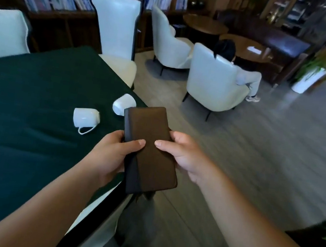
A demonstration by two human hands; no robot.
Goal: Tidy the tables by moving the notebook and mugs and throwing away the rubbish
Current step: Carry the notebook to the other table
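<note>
On the left is a big table (25, 105) with a dark green cloth. Two white mugs lie on their sides on it, near the edge. The first mug (85, 117) has its handle pointing toward the person. The second mug (123, 104) lies just beside the far end of the notebook. The left hand (112, 156) grips the left side of the brown notebook (150, 148), thumb on top. The notebook is closed and held up in the air, over the table edge and the floor. The right hand (184, 157) holds its right side, thumb pressed on the cover. Farther right, a person sits in a white armchair (211, 82).
</note>
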